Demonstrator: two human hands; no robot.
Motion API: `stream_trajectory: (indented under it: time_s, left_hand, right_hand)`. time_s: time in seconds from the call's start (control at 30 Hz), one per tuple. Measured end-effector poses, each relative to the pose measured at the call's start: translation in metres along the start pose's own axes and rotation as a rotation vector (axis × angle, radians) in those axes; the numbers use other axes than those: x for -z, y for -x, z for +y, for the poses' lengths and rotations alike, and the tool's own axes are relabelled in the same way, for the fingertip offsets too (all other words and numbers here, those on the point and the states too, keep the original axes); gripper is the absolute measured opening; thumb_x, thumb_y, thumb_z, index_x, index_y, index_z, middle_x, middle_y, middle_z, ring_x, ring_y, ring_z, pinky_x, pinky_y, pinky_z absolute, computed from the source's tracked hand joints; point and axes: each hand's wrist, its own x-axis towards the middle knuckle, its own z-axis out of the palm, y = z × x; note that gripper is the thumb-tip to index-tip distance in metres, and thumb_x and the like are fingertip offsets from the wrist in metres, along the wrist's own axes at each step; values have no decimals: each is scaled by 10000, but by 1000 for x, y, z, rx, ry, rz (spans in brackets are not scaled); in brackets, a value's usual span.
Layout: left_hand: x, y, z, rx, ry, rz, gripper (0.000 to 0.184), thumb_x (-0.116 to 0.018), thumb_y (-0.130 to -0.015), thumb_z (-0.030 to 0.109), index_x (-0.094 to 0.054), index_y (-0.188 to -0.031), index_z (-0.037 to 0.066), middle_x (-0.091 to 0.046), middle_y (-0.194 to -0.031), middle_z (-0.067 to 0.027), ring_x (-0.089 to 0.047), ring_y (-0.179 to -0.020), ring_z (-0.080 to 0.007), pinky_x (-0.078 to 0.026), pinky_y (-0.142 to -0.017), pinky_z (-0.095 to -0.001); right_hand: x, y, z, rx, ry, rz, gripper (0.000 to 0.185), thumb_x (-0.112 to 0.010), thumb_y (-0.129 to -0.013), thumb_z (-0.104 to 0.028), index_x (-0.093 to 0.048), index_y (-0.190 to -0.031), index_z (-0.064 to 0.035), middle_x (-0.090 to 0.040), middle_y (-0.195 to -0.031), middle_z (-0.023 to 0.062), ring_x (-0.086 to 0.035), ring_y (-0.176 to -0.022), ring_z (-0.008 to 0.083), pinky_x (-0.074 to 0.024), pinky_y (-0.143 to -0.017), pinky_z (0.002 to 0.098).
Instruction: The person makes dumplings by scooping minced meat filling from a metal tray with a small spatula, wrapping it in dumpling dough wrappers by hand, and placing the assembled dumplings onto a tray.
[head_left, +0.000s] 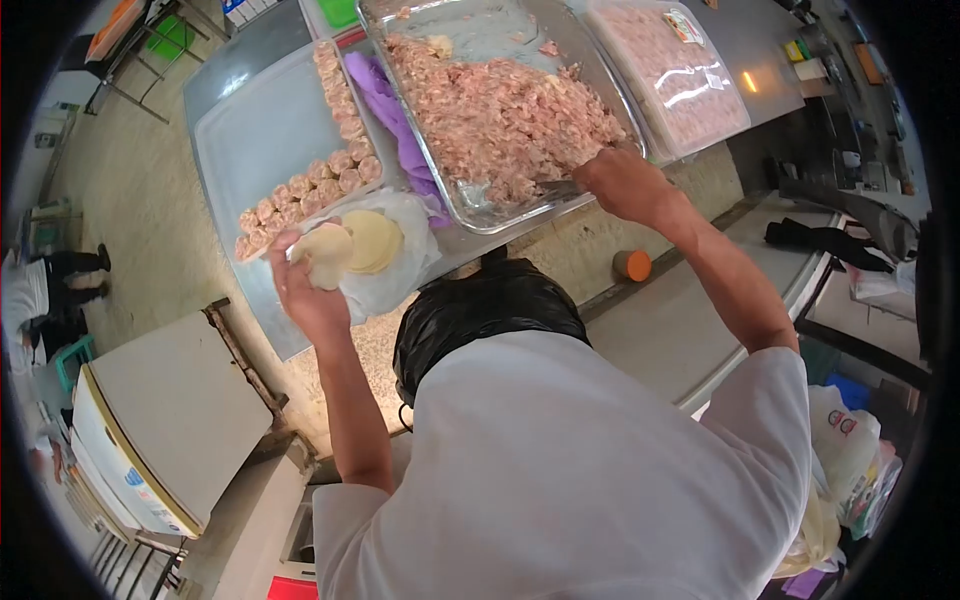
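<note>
My left hand (pixel 306 288) holds a round, pale dumpling wrapper (pixel 325 252) between its fingers and thumb. Beside it, a stack of yellowish wrappers (pixel 379 243) lies on a clear plastic sheet (pixel 418 243). My right hand (pixel 625 186) grips a thin metal tool (pixel 556 185) at the near right corner of a deep metal tray (pixel 530 222). The tool's end reaches into pink minced meat (pixel 500 115); its exact kind is hidden. Left of this tray, open-topped meat dumplings (pixel 318 187) stand in rows along two edges of a pale, flat tray (pixel 265 130).
A purple cloth (pixel 392 120) lies between the trays. On the right, a clear-covered container of meat (pixel 668 80) rests on the metal table (pixel 755 85). An orange-ended cylinder (pixel 633 265) is below the table. Another person (pixel 50 290) is at far left.
</note>
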Motion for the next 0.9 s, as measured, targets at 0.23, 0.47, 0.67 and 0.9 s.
stream_trajectory:
  time_s: [0.23,0.47,0.67,0.9]
  left_hand:
    - [-5,8,-40,440,276,60,413,-500,-1021,214,-491,-1347,-38,-590,-1317,-232,-571,-1237,-371,-440,-1085,-521]
    - [-85,6,-71,481,437,-59,374,-415,-1040,217,-517,-1342,20,-599,-1305,-203,-589,-1211,-356,-470,-1055,-493]
    - [-153,-6,-74,495,573,-33,369,-370,-1069,258,-553,-1275,14,-629,-1207,-148,-616,-1122,-297,-485,-1020,-466]
    - [-158,-24,-79,483,408,80,453,-366,-1062,322,-577,-1257,-29,-633,-1205,-168,-587,-1148,-323,-439,-1063,-508]
  right_hand:
    - [-8,-16,10,260,-460,73,135,-609,-959,-112,-688,-913,-12,-660,-734,147,-659,-682,306,-505,-654,426]
    - [7,14,-28,-193,-1225,-16,219,-624,-964,-79,-676,-1160,6,-647,-829,131,-607,-744,209,-510,-704,325]
    - [-51,-2,-86,-5,-1040,635,289,-652,-936,-31,-655,-1222,15,-696,-996,166,-617,-788,209,-515,-737,298]
    - [-28,7,-64,-81,-1184,444,242,-621,-955,-33,-657,-1188,23,-697,-968,157,-558,-728,196,-481,-680,304]
